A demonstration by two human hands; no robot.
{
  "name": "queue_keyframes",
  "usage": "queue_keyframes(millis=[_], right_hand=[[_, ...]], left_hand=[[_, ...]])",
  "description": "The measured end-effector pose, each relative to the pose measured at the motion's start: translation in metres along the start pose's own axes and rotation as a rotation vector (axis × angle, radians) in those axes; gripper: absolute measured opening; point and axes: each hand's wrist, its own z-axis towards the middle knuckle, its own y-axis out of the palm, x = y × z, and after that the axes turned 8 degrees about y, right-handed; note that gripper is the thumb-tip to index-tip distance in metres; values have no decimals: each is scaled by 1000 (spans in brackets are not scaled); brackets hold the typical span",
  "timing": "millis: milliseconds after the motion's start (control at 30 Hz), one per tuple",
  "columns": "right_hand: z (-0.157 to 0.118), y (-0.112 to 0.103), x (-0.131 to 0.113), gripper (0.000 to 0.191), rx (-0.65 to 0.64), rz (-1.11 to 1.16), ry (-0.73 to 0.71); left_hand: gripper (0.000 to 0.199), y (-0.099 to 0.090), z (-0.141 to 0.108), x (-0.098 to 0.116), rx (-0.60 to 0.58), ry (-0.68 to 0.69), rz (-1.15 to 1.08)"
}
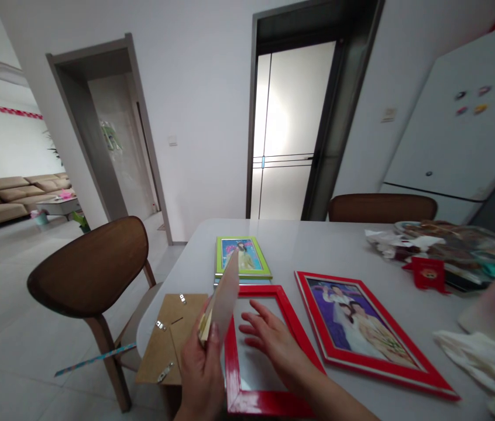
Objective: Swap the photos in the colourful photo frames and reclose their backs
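Observation:
My left hand (203, 365) grips a thin stack of papers or photos (224, 298), held on edge with a pale sheet facing right. Over the red picture frame (256, 403), which lies flat and shows only a pale inside, my right hand (263, 330) is open with its fingers apart. Whether it touches the frame I cannot tell. A brown backing board (160, 345) with metal clips lies at the left table edge, partly behind my left hand. To the right lies another red frame (361, 327) with a wedding photo in it.
A green-framed photo (243, 257) lies farther back on the white table (300, 245). Plastic bags (471, 242), a red packet (429, 273) and a white cloth (471, 356) crowd the right side. Brown chairs (93, 263) stand left and behind.

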Motion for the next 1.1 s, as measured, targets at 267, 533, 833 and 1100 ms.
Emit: queue_keyframes(millis=[267, 533, 833, 1100], right_hand=[[11, -58, -6, 45, 74, 81, -7], [31, -82, -6, 42, 135, -306, -5], [38, -77, -8, 32, 304, -958, -263], [32, -76, -8, 31, 448, -1348, -275]], left_hand=[[55, 18, -7, -23, -18, -268, -368], [50, 11, -19, -34, -459, -43, 219], [52, 14, -23, -42, -652, 196, 486], [47, 12, -17, -42, -689, 343, 625]])
